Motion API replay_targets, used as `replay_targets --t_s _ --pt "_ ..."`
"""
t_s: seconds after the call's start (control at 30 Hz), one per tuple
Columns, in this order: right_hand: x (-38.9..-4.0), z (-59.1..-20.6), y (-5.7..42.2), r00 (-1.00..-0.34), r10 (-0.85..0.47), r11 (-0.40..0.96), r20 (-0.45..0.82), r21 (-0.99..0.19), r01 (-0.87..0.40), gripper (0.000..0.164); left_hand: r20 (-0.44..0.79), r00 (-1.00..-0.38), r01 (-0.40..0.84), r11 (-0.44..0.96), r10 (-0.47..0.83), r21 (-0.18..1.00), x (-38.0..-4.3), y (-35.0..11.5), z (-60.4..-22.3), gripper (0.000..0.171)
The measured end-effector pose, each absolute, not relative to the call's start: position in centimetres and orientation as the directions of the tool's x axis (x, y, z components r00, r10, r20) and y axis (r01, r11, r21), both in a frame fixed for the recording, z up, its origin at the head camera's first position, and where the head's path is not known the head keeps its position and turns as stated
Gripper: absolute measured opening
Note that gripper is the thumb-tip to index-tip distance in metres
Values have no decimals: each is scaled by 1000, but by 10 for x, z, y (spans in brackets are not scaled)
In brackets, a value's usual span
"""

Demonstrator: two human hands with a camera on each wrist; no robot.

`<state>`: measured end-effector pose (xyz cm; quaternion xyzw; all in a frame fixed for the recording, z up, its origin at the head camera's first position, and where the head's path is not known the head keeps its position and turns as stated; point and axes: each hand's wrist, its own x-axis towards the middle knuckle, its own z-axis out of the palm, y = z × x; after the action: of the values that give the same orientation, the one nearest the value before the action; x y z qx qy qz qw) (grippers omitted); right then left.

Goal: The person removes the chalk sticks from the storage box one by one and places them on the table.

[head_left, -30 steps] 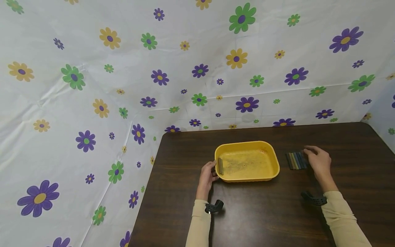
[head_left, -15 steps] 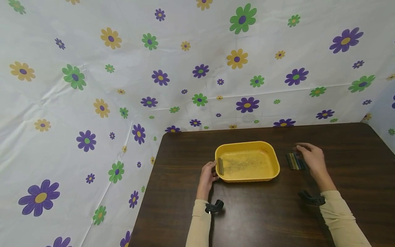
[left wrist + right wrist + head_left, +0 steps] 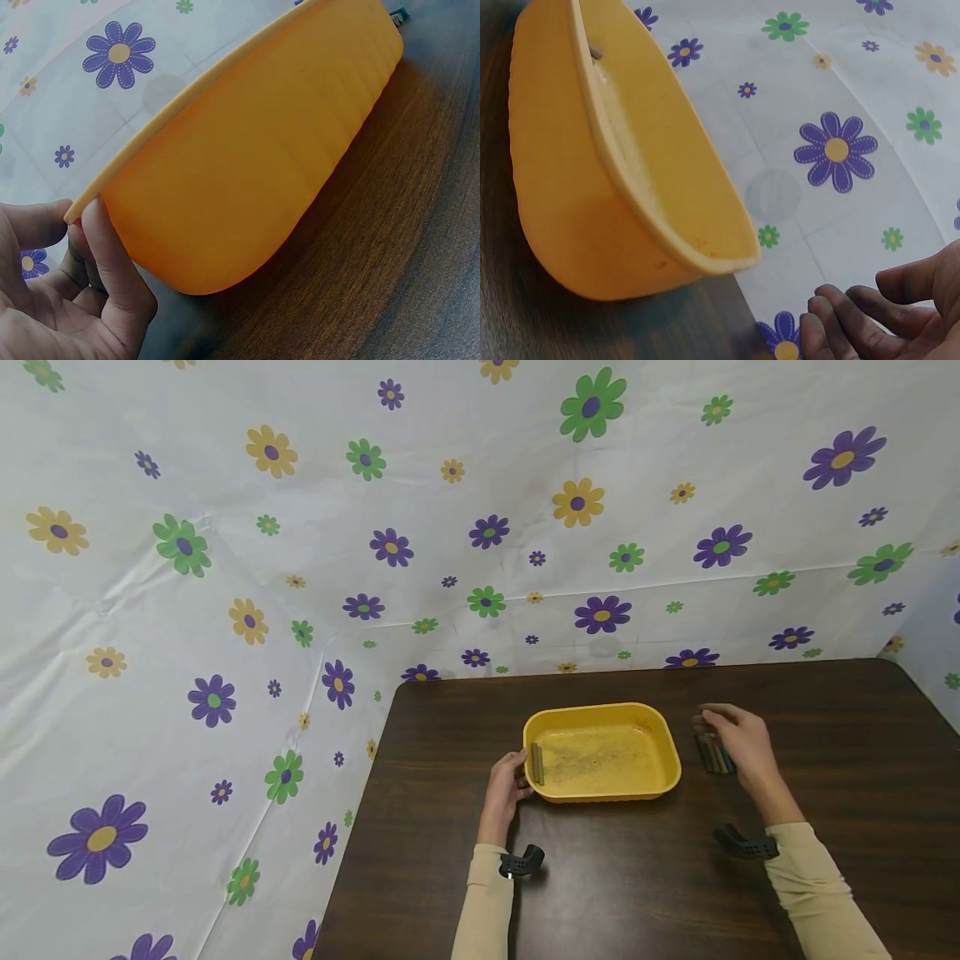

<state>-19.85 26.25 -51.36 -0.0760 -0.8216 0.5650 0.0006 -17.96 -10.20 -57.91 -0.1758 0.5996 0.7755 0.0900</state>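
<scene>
My left hand (image 3: 504,789) pinches the left rim of a yellow plastic tub (image 3: 600,792) between thumb and fingers. The left wrist view shows the thumb and fingertips (image 3: 96,214) right at that rim. Two brownish-olive sticks (image 3: 537,764) lie side by side inside, along the tub's left wall. To the right of the tub, a row of thin coloured sticks (image 3: 716,760) lies on the table, partly hidden by my right hand (image 3: 742,742). That hand is over the row's far end, its fingers loosely bent, and nothing shows between its thumb and fingers (image 3: 859,322) in the right wrist view.
A dark wood-grain table (image 3: 600,885) carries everything. Behind it and at the left hangs a white sheet with a flower print (image 3: 480,502). A black wrist mount (image 3: 522,862) is strapped on the left sleeve, another mount (image 3: 745,843) on the right.
My right hand has moved left, from the right side of the stick row to over it, covering more of the sticks. The left hand and the tub stay where they were.
</scene>
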Motion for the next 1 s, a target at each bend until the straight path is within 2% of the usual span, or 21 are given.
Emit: replay_targets --t_s 1.0 --pt "-199 -508 228 -993 49 247 -112 -962 120 50 -380 -922 -351 -265 -68 898 -179 -101 -578 27"
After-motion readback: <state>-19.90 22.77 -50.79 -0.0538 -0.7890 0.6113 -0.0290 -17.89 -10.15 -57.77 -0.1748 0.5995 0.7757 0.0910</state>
